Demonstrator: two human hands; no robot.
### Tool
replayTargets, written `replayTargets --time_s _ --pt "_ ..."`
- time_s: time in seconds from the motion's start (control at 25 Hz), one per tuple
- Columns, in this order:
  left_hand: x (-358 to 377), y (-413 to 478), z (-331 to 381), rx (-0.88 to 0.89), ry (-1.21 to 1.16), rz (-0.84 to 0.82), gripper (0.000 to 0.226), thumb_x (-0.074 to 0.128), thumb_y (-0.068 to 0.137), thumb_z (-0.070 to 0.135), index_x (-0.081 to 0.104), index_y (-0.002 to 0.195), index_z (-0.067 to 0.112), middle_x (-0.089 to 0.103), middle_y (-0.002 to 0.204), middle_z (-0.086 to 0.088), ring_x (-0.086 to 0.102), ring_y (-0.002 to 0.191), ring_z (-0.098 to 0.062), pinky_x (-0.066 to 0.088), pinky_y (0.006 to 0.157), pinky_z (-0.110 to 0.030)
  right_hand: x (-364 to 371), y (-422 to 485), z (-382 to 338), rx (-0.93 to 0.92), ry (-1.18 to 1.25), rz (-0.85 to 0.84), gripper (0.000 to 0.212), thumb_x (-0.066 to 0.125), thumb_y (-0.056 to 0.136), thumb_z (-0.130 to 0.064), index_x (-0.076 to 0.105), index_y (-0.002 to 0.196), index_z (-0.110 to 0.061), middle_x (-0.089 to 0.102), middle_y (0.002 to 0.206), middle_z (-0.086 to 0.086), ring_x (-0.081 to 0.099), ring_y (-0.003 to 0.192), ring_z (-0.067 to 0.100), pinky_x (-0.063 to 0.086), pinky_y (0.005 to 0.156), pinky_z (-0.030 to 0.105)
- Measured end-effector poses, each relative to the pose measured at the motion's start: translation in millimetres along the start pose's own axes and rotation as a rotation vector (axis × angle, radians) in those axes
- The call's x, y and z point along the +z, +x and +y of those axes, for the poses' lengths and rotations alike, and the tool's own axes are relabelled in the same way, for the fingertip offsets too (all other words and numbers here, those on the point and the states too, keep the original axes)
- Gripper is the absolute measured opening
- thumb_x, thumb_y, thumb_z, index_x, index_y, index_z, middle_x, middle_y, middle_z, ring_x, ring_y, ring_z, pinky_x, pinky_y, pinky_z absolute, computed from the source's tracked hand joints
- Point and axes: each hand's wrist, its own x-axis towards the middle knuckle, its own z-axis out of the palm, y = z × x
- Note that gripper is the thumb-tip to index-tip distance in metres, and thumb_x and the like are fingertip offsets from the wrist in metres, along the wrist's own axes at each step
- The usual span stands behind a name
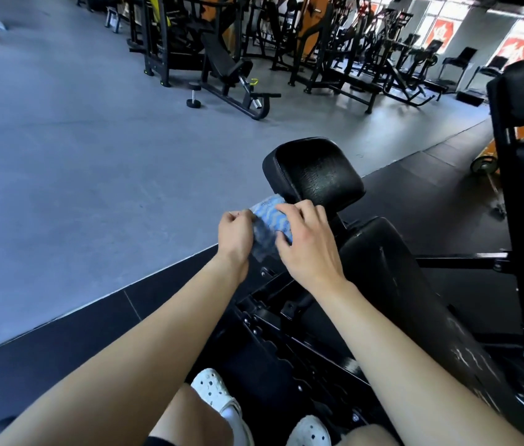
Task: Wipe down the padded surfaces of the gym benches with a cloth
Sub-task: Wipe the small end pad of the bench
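Blue-patterned cloth looks soft, light and floppy; we grip its opposite edges with left hand and right hand.

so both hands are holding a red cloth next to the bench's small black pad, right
Not quite: the cloth is blue with a pale wavy pattern, not red, as the head view shows. The rest stands: the left hand and the right hand both hold it next to the small black pad.
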Motion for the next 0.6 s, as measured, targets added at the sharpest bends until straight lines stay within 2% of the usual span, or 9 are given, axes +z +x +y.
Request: replayTargets --time_s 0.12,0.2,0.28,0.36,0.44,0.52,0.6 --pt "18 0 -14 0.028 0.007 0.08 0.017 0.057 0.094 0.019 0.052 0.109 0.014 0.062 0.095 -0.003 0.059 0.075 -0.015 0.046 0.064 -0.026 -3 8 13 -0.069 -0.213 0.171 0.042 0.069 0.085 -0.014 0.061 0.125 -0.019 0.054 0.115 0.006 0.047 0.098 0.028 0.045 0.079 0.042" --pt "27 3 -20 0.02 0.035 0.135 0.018 0.057 0.096 0.027 0.052 0.109 0.016 0.059 0.095 0.003 0.055 0.075 -0.009 0.041 0.064 -0.024 0 14 23 0.003 -0.257 0.126 0.052 0.075 0.083 -0.024 0.055 0.131 -0.021 0.052 0.121 0.006 0.047 0.101 0.029 0.045 0.079 0.043" --pt "33 8 -26 0.019 0.012 0.055 0.016 0.055 0.094 0.03 0.056 0.095 0.014 0.064 0.086 0.0 0.058 0.067 -0.011 0.044 0.064 -0.026 9 19 29 0.039 -0.233 0.079 0.062 0.079 0.079 -0.028 0.051 0.134 -0.02 0.051 0.122 0.006 0.048 0.101 0.03 0.045 0.079 0.043" --pt "41 5 -24 -0.007 0.007 -0.1 0.022 0.053 0.091 0.032 0.06 0.085 0.013 0.062 0.073 0.0 0.057 0.063 -0.016 0.045 0.063 -0.029 18 29 28 -0.022 -0.185 0.091 0.057 0.079 0.079 -0.021 0.056 0.13 -0.019 0.053 0.123 0.005 0.049 0.1 0.03 0.045 0.078 0.042" --pt "50 10 -17 -0.042 -0.09 -0.198 0.026 0.053 0.09 0.032 0.07 0.091 0.012 0.069 0.077 0.002 0.064 0.072 -0.017 0.05 0.066 -0.03 23 39 25 -0.137 -0.175 0.07 0.054 0.074 0.08 -0.01 0.06 0.132 -0.02 0.053 0.132 0.003 0.049 0.109 0.029 0.045 0.084 0.04" --pt "61 26 -5 -0.03 -0.21 -0.163 0.023 0.053 0.089 0.019 0.072 0.099 0.009 0.071 0.09 -0.005 0.067 0.082 -0.021 0.051 0.072 -0.033 22 42 27 -0.202 -0.157 0.052 0.054 0.068 0.083 -0.006 0.06 0.135 -0.019 0.052 0.138 0.003 0.049 0.115 0.029 0.045 0.09 0.04" --pt "67 39 11 -0.045 -0.255 -0.069 0.017 0.049 0.085 0.01 0.065 0.085 0.013 0.064 0.081 -0.009 0.061 0.078 -0.023 0.047 0.07 -0.034 17 39 31 -0.215 -0.101 0.084 0.043 0.063 0.085 -0.01 0.066 0.128 -0.017 0.056 0.127 0.004 0.05 0.108 0.029 0.045 0.085 0.041"
